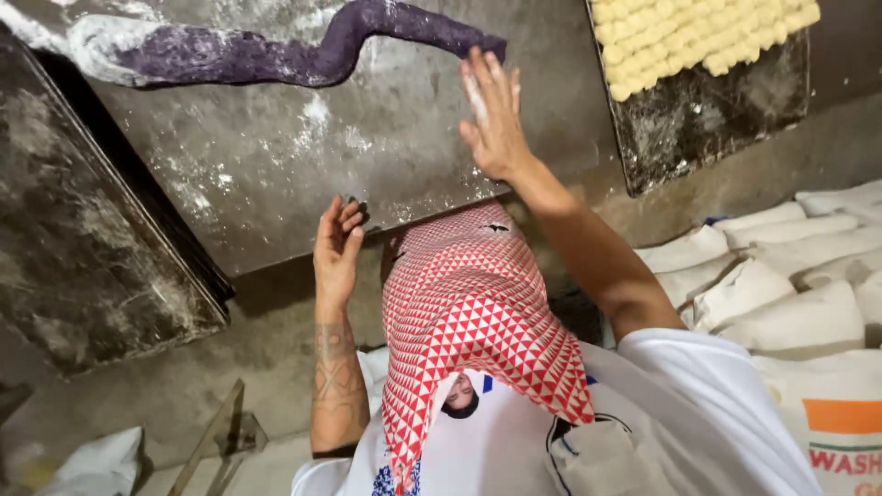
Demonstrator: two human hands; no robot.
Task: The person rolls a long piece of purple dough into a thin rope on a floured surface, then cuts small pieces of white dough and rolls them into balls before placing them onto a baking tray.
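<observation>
Red-patterned cloth [478, 321] hangs near; open right hand [493, 115] touches the rolled purple dough rope [276, 55], left hand [336, 248] open, empty.

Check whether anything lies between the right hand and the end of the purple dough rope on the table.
Nothing visible does. The right hand is open, its fingers just short of the near end of the purple dough rope, with only bare floured table between. The left hand is at the table's near edge.
</observation>
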